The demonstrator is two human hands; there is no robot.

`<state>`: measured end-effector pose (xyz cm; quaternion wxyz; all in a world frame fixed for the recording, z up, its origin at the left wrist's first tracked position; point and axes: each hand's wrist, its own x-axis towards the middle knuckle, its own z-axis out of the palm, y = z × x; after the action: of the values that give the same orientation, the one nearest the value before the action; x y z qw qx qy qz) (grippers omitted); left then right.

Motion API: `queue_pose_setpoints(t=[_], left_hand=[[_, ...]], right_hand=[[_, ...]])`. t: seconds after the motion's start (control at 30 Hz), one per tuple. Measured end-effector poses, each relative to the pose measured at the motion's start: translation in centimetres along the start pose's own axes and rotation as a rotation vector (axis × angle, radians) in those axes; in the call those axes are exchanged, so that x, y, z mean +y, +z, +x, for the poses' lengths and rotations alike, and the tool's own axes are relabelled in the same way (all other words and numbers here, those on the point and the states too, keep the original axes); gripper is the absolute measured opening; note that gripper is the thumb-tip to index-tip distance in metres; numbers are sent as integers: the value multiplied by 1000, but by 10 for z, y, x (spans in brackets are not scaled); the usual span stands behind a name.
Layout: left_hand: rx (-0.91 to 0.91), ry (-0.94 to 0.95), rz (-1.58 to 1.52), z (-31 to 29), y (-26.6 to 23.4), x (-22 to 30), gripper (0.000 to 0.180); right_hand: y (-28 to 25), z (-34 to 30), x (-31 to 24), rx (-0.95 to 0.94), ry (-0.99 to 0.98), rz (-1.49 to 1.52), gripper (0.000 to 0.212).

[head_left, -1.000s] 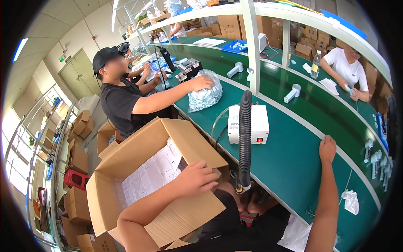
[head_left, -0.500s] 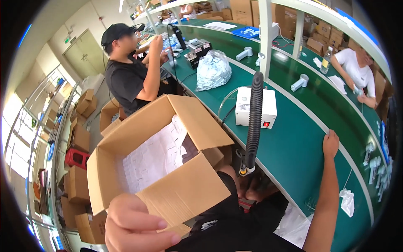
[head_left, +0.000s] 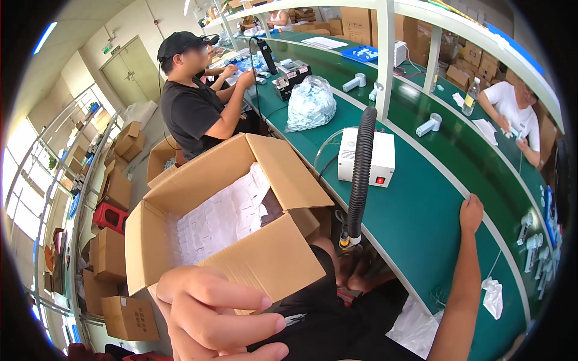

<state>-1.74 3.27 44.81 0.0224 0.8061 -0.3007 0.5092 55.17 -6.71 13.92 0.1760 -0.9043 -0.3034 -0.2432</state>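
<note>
My left hand (head_left: 226,316) hovers at the lower left, in front of the near flap of an open cardboard box (head_left: 283,259). Its fingers are loosely bent and apart, with nothing seen between them; the thumb is hidden. Creased white paper-like sheets (head_left: 220,204) lie inside the box. On the right, my right hand (head_left: 472,213) rests at the pale rail (head_left: 448,174) between the green worktop (head_left: 397,234) and the green belt. Its fingers are curled at the rail, and their tips are hidden.
A black flexible hose (head_left: 362,174) hangs before a white box-shaped device (head_left: 382,157). Beyond lies a clear bag of pale parts (head_left: 311,103). Pale blue plastic pieces (head_left: 428,124) sit on the belt. A person in black (head_left: 198,111) works at left, another in white (head_left: 512,108) across the belt.
My left hand has moved right and a little up, and its fingers have spread apart. My right hand stays at the rail. The view has shifted slightly.
</note>
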Motion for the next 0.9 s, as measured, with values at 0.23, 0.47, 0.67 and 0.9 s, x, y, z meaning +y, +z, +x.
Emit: queue_pose_setpoints(t=[0.23,0.47,0.67,0.9], left_hand=[[-9,26,50,-2,6,-4,51],[79,-7,16,-9,6,-6,48],[11,-381,-208,-55,41,-15,10],[-267,-1582,-873,-205,150,111,7]], right_hand=[[-2,0,-3,-8,-2,-2,29],[-2,-2,-12,3,1,12,30],[-19,-7,6,13,76,-19,28],[-4,10,-24,55,87,27,18]])
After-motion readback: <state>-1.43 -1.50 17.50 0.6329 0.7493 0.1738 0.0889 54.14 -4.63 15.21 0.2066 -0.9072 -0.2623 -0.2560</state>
